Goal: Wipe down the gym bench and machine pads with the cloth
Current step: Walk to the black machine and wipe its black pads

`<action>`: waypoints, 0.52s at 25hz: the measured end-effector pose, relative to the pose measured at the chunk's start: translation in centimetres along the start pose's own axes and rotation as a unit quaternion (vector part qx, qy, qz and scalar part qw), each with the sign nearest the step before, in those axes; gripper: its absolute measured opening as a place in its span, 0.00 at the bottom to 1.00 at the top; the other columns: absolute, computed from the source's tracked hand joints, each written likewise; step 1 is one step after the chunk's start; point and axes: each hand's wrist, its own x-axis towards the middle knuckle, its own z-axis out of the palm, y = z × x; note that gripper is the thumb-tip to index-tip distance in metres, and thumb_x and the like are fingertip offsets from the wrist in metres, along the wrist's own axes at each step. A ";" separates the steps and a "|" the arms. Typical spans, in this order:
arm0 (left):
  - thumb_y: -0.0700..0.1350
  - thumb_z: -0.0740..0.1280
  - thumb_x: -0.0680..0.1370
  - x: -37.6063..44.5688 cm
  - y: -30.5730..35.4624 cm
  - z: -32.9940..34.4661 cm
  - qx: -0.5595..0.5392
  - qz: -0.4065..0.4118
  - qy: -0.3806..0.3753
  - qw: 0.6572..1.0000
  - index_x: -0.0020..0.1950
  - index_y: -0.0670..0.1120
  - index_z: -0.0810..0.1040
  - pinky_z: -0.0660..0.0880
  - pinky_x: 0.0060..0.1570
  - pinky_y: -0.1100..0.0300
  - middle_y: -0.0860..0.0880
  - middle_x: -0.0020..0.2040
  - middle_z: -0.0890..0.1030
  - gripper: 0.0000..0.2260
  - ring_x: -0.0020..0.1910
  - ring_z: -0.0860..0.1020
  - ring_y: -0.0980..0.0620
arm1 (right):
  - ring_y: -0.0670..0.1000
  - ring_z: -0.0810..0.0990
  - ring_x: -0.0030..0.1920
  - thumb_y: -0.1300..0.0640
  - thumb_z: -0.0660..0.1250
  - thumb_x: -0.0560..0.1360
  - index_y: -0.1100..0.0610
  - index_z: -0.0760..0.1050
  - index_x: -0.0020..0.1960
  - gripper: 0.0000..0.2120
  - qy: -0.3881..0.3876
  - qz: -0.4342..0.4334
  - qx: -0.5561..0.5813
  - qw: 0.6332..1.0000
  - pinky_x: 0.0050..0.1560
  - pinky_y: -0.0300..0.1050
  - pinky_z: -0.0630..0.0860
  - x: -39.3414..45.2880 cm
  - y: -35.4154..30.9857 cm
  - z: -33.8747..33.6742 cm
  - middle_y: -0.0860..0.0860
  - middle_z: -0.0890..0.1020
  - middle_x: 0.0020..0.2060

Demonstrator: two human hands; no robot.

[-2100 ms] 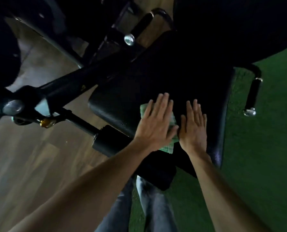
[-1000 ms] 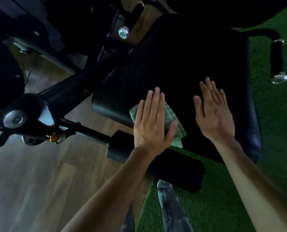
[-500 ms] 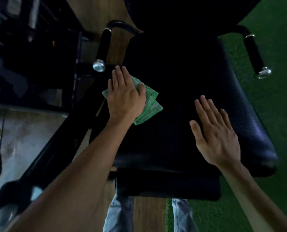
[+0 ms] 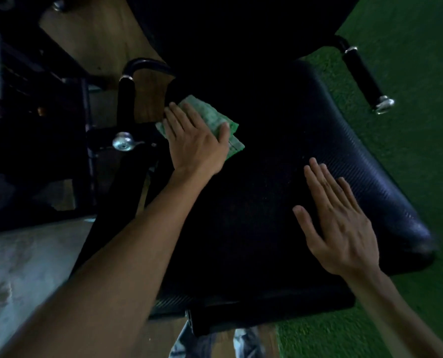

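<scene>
A black textured seat pad (image 4: 279, 197) of a gym machine fills the middle of the view. My left hand (image 4: 194, 140) lies flat on a folded green checked cloth (image 4: 215, 120) and presses it onto the pad's far left corner. My right hand (image 4: 336, 218) rests flat on the pad's right side, fingers apart, holding nothing. The dark back pad (image 4: 228, 34) rises behind the seat, mostly in shadow.
Two black handles with chrome ends flank the seat, the left handle (image 4: 124, 109) and the right handle (image 4: 365, 78). Black machine frame (image 4: 34, 112) stands at left over wood and pale floor. Green turf (image 4: 416, 73) lies at right. My legs show below the seat.
My left hand slid the cloth from the pad's near left edge up to its far left corner. My right hand moved away to the right side and stayed flat. The view shifted over the seat.
</scene>
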 end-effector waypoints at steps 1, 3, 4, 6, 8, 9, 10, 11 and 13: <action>0.65 0.45 0.83 1.9 0.6 -0.1 0.017 0.021 0.002 1.000 0.82 0.33 0.42 0.42 0.81 0.43 0.31 0.82 0.43 0.41 0.83 0.42 0.35 | 0.48 0.48 0.84 0.41 0.49 0.83 0.56 0.49 0.84 0.34 0.016 0.012 0.006 1.000 0.83 0.54 0.51 0.0 0.0 0.2 0.51 0.51 0.84; 0.64 0.45 0.83 4.5 1.8 0.1 0.054 0.058 0.008 0.997 0.82 0.34 0.42 0.42 0.81 0.44 0.32 0.82 0.43 0.40 0.83 0.43 0.37 | 0.50 0.47 0.84 0.42 0.51 0.83 0.59 0.48 0.83 0.35 0.046 0.019 0.017 0.999 0.84 0.55 0.48 0.1 0.0 0.4 0.53 0.51 0.84; 0.63 0.46 0.83 5.0 2.5 0.4 0.069 0.074 0.008 0.995 0.82 0.34 0.42 0.42 0.81 0.44 0.32 0.83 0.44 0.39 0.83 0.43 0.37 | 0.51 0.47 0.84 0.42 0.51 0.83 0.59 0.48 0.83 0.35 0.060 0.018 0.023 0.998 0.84 0.55 0.46 0.1 0.0 0.4 0.54 0.50 0.84; 0.62 0.47 0.84 4.9 4.9 1.2 0.072 0.125 -0.008 0.990 0.82 0.36 0.42 0.40 0.81 0.47 0.34 0.83 0.43 0.38 0.83 0.42 0.39 | 0.53 0.47 0.84 0.44 0.52 0.82 0.61 0.48 0.83 0.35 0.087 0.016 0.043 0.995 0.84 0.55 0.44 0.0 0.2 0.4 0.55 0.50 0.84; 0.60 0.49 0.84 2.8 8.2 2.3 0.068 0.203 -0.024 0.976 0.83 0.37 0.43 0.40 0.80 0.49 0.35 0.83 0.44 0.36 0.84 0.43 0.41 | 0.54 0.48 0.84 0.46 0.52 0.82 0.63 0.50 0.83 0.35 0.122 0.024 0.080 0.989 0.83 0.55 0.44 -0.2 0.2 0.4 0.56 0.52 0.84; 0.60 0.50 0.84 0.8 9.7 2.9 0.068 0.245 -0.021 0.967 0.83 0.37 0.45 0.41 0.81 0.49 0.35 0.84 0.46 0.36 0.84 0.44 0.41 | 0.55 0.49 0.84 0.46 0.51 0.82 0.63 0.51 0.82 0.34 0.143 0.037 0.101 0.984 0.83 0.54 0.44 -0.3 0.3 0.4 0.57 0.53 0.83; 0.59 0.50 0.84 -1.5 10.5 3.4 0.065 0.277 -0.017 0.959 0.83 0.38 0.46 0.43 0.82 0.49 0.36 0.84 0.47 0.35 0.84 0.45 0.42 | 0.55 0.50 0.84 0.47 0.51 0.82 0.64 0.52 0.82 0.33 0.160 0.049 0.121 0.978 0.83 0.54 0.44 -0.4 0.4 0.4 0.57 0.53 0.83; 0.58 0.50 0.84 -4.1 10.3 3.5 0.062 0.299 -0.016 0.952 0.83 0.38 0.47 0.45 0.82 0.48 0.36 0.84 0.48 0.35 0.84 0.46 0.42 | 0.55 0.51 0.84 0.48 0.50 0.82 0.64 0.53 0.82 0.33 0.172 0.058 0.138 0.974 0.83 0.53 0.44 -0.4 0.5 0.4 0.57 0.54 0.83; 0.58 0.49 0.84 -8.5 7.1 2.8 0.051 0.328 -0.028 0.943 0.83 0.39 0.47 0.46 0.82 0.49 0.38 0.84 0.47 0.34 0.84 0.46 0.43 | 0.54 0.51 0.84 0.49 0.49 0.83 0.63 0.53 0.82 0.31 0.173 0.060 0.153 0.971 0.84 0.54 0.46 -0.5 0.7 0.5 0.57 0.55 0.83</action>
